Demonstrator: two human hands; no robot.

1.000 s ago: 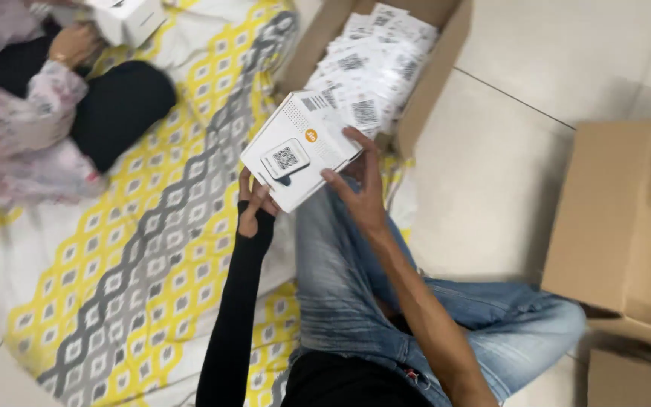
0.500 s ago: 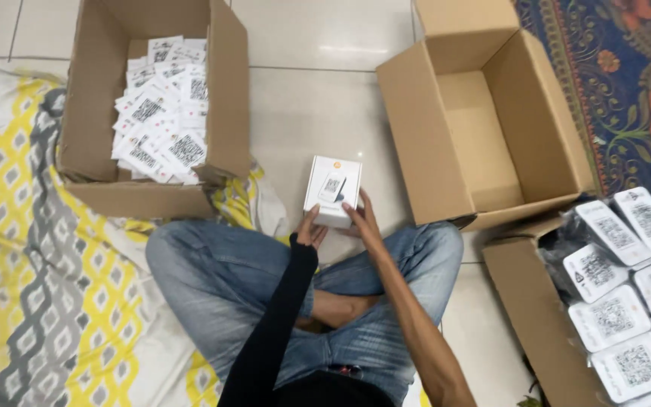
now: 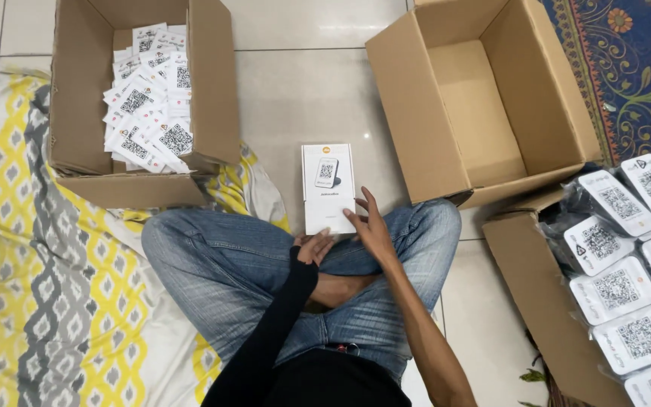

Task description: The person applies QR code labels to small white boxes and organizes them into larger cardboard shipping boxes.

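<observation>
I am sitting cross-legged on the tiled floor (image 3: 303,83), and the small white carton (image 3: 328,188) is lying flat on the tiles just in front of my knees, between the cardboard box of printed cards (image 3: 84,113) on my left and the empty cardboard box (image 3: 484,98) on my right.

My right hand (image 3: 373,228) is touching the lower right corner of the carton with spread, loose fingers (image 3: 356,218); they are not clenched and they are not grasping it, only resting on its edge. My left hand (image 3: 313,246), in the black sleeve, is lying relaxed just below the carton's bottom edge, holding nothing as far as I can see.

To do this well, I think I should keep the carton flat and steady it from two opposite sides before lifting, because one corner touch alone could make it turn on the smooth tiles. Taking it by the long edges would give the surer hold.

The carton is a tall rectangle. Its long axis is running away from me, from my knees toward the far tiles, nearly straight with only a slight lean. The printed face is pointing up at me, with the little round mark at the far end, so its top is pointing away from my body.
</observation>
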